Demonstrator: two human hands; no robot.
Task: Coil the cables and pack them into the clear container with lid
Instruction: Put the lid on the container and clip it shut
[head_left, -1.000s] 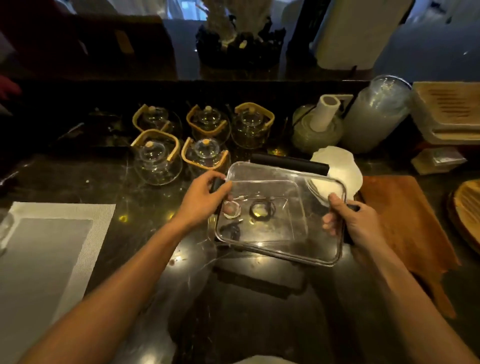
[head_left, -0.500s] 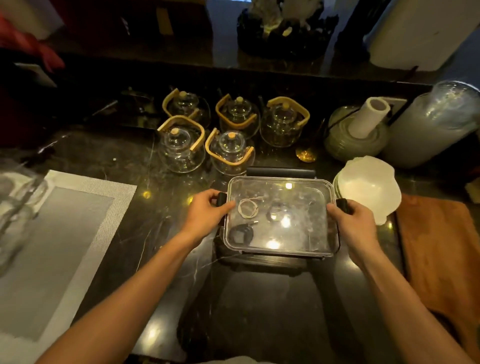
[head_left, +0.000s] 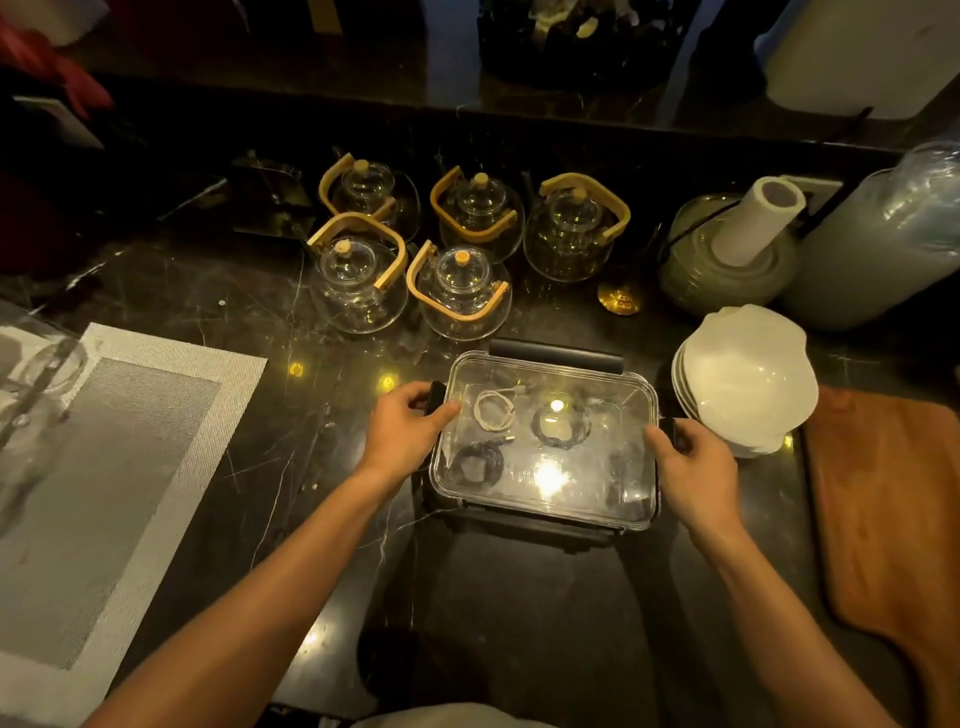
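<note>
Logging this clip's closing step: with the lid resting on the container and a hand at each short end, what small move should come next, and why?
Probably snap the two side latches down. The lid lies level on the clear container, with the white cable and two dark coiled cables inside. The left hand and right hand each grip a dark end latch, and the long-side latches look unfastened.

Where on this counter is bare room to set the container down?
Bare dark counter lies between the placemat and the container, and in front of it between the forearms. Behind it the glass teapots crowd; right, the white bowls and wooden board.
</note>
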